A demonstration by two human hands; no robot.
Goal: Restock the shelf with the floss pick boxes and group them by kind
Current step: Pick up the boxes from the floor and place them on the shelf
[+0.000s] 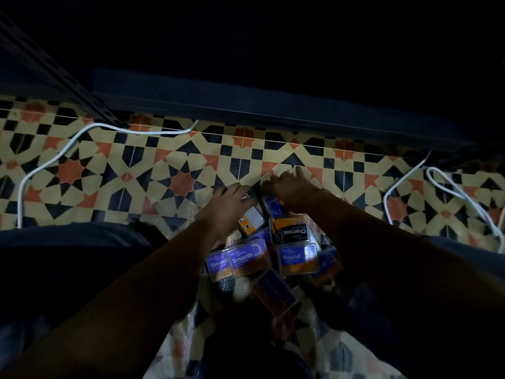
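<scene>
A pile of floss pick boxes lies on the tiled floor between my knees. Two purple "Smooth" boxes (247, 259) and a "Round" box (296, 258) face up, and an orange "Charcoal" box (291, 231) sits behind them. My left hand (229, 201) holds an orange box with a white label (250, 218) at the far end of the pile. Beside it, my right hand (291, 186) curls its fingers over a blue box (274, 206). The dark shelf's bottom edge (273, 110) runs across the view beyond the pile; its inside is too dark to see.
The floor has black, orange and cream patterned tiles (123, 170). One white cable (68, 144) loops on the left and another (451, 187) on the right. A perforated metal upright (54, 69) stands at the shelf's left. My legs flank the pile.
</scene>
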